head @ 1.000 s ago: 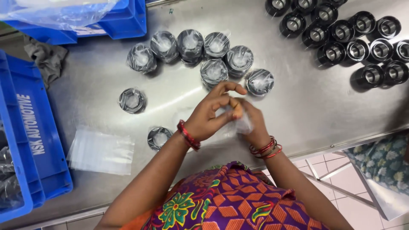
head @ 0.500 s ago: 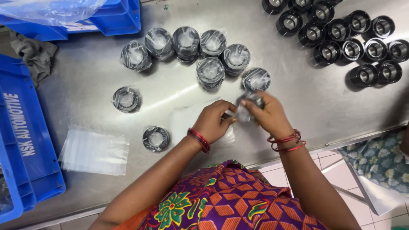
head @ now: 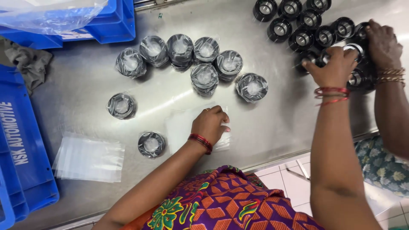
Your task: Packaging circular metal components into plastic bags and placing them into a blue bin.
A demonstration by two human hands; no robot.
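My left hand (head: 211,125) rests on a small stack of clear plastic bags (head: 181,125) on the steel table (head: 277,123), fingers curled on the top bag. My right hand (head: 334,66) reaches to the far right and closes on one black round metal part (head: 354,47) in a group of unwrapped black parts (head: 298,30). Several bagged parts (head: 204,64) stand in a cluster at the middle back, the nearest one (head: 252,87) just right of it. Another person's hand (head: 383,42) with gold bangles touches the same black parts at the right edge.
Two bagged parts (head: 121,105) (head: 151,144) stand alone at the left. A flat pile of clear bags (head: 89,157) lies at the front left. Blue crates (head: 21,149) (head: 85,21) line the left and back. A grey rag (head: 27,61) lies between them. The table's edge runs along the front.
Both hands were together on a bagged part at the table's middle. That part now stands by the cluster; my right hand has gone right to the black parts, my left dropped onto the bags.
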